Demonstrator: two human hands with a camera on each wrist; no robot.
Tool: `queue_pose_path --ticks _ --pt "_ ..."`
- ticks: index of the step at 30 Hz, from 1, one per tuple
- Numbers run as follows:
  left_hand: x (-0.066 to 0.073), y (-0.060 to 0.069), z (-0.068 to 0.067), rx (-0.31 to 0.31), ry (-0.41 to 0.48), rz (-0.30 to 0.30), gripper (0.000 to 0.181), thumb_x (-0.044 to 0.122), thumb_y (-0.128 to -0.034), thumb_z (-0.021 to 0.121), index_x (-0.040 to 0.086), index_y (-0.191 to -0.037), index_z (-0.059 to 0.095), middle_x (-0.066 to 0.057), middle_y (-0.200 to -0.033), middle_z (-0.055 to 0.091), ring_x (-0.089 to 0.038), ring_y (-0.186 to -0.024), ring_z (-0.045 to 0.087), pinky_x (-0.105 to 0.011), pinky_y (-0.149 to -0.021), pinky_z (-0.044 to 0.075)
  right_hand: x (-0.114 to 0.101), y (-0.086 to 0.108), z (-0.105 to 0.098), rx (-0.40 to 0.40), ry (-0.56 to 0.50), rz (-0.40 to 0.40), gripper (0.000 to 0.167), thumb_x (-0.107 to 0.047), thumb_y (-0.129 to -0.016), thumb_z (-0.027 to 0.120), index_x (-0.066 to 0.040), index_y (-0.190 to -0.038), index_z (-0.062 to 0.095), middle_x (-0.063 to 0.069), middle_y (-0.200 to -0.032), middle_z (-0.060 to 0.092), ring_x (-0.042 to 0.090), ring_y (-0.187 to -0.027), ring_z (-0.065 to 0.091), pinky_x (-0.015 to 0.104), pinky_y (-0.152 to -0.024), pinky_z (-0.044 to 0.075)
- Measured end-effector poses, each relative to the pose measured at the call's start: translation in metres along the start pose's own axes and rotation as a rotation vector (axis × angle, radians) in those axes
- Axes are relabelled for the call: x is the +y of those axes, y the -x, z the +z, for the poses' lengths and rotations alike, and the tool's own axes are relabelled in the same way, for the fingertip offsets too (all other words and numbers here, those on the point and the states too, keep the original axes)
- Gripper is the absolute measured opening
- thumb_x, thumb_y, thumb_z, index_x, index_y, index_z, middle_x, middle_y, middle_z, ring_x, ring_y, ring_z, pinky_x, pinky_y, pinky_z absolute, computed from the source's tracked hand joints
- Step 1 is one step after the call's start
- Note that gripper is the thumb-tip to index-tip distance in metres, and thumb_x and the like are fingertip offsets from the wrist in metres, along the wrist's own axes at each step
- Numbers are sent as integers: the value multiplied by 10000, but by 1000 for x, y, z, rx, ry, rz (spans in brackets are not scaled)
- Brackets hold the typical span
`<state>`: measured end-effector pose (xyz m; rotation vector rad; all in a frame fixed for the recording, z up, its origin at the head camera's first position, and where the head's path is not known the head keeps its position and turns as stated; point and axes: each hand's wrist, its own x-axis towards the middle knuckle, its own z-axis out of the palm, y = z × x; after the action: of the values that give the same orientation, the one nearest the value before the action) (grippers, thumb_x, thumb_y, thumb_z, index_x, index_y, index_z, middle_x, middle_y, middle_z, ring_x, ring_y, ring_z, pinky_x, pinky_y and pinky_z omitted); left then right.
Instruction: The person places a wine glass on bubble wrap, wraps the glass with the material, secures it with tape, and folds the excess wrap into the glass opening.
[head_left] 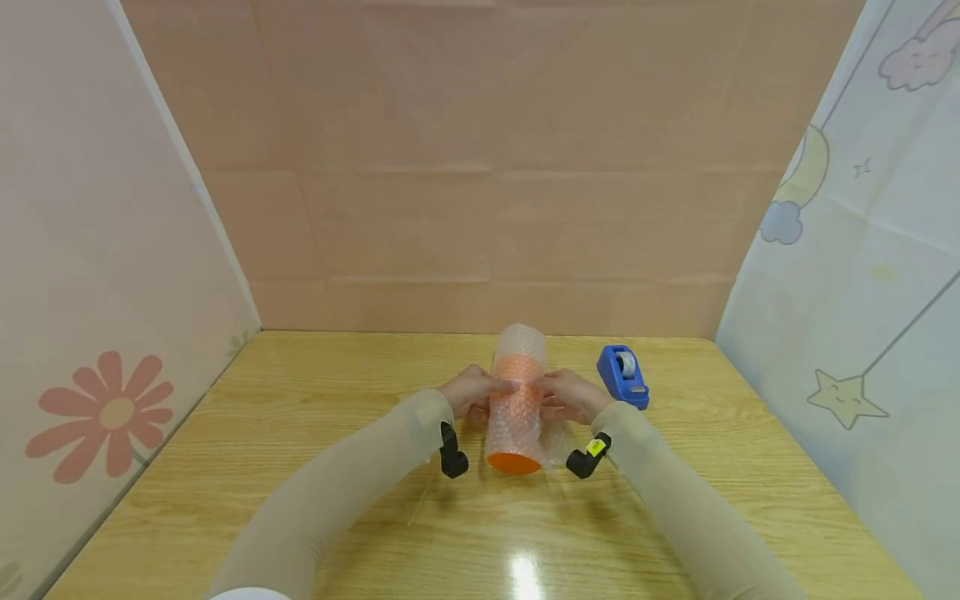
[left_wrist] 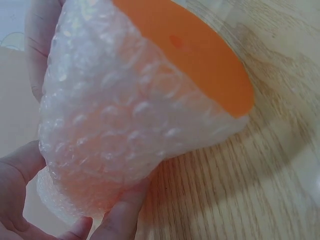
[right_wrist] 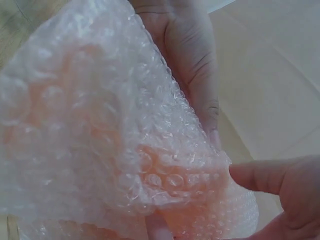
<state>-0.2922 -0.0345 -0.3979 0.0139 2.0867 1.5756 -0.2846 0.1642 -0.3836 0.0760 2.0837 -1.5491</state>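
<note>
An orange cylinder wrapped in clear bubble wrap lies at the middle of the table, its flat orange end facing me and bare. My left hand grips its left side, thumb on top and fingers curled round beneath. From the right, my right hand holds the roll the same way, thumb across the top. A loose flap of bubble wrap hangs out below the right hand. In the left wrist view the orange end shows past the wrap. The right wrist view shows overlapping layers of bubble wrap.
A blue tape dispenser with a roll of tape stands just right of my right hand. The wooden table meets a plain back wall and printed side walls. A thin pale strip lies near my left wrist.
</note>
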Motion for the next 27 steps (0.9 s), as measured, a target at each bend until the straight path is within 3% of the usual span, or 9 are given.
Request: queue_pose_path --ticks 12,21,27 --pt "2 1 -1 -19 -4 -1 330 327 -879 708 4 -934 666 -67 -863 688 -170 -722 650 -292 -598 555 3 -1 4 -58 -52 -1 692 -222 -983 552 78 -1478 173 280 -1435 379 379 -1257 468 481 -1018 451" --pt "2 1 3 -10 -4 -5 306 343 -883 702 42 -860 650 -36 -824 663 -148 -687 609 -261 -591 519 5 1 1 -66 -52 -17 629 -201 -993 532 74 -1464 220 263 -1411 410 341 -1205 501 483 -1010 460" --pt "0 -1 0 -25 0 -12 318 373 -948 591 68 -858 588 -23 -745 617 -121 -596 557 -230 -521 486 6 1 0 -76 -75 -32 534 -152 -995 511 77 -1425 293 197 -1275 502 255 -1059 549 439 -956 508"
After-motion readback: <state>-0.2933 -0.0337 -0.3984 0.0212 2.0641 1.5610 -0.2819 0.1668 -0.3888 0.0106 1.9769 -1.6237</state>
